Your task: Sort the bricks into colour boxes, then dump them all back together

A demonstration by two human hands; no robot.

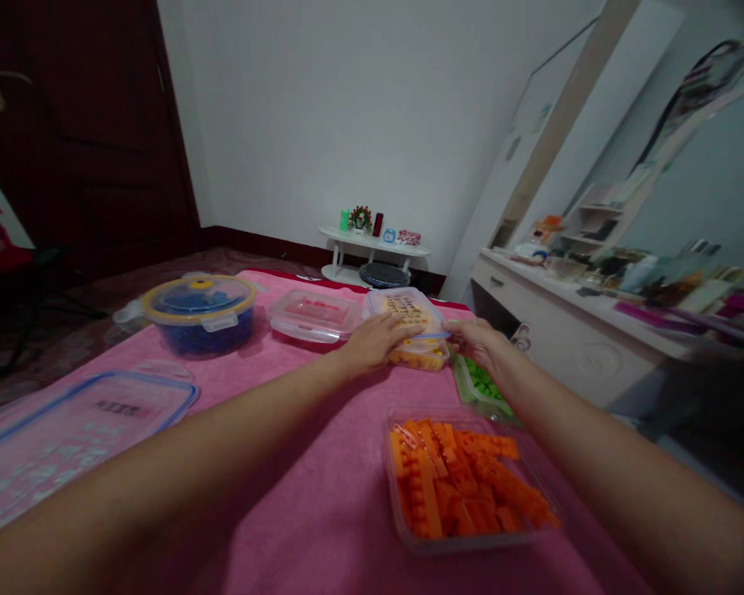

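Observation:
Both my arms reach forward over a pink cloth (322,496). My left hand (375,340) lies on the lid of a clear box of yellow bricks (412,318), fingers pressed flat on its near left side. At the box's right edge, my right hand (479,341) has its fingers curled on the lid's rim. An open clear tub of orange bricks (465,483) sits close in front of me. A tub of green bricks (484,387) lies partly under my right wrist.
A round yellow-rimmed container of blue bricks (199,314) and a lidded box of red bricks (315,317) stand at the back left. A large blue-rimmed lid (74,430) lies at the left. A white dresser (570,326) stands to the right, a small white table (372,248) behind.

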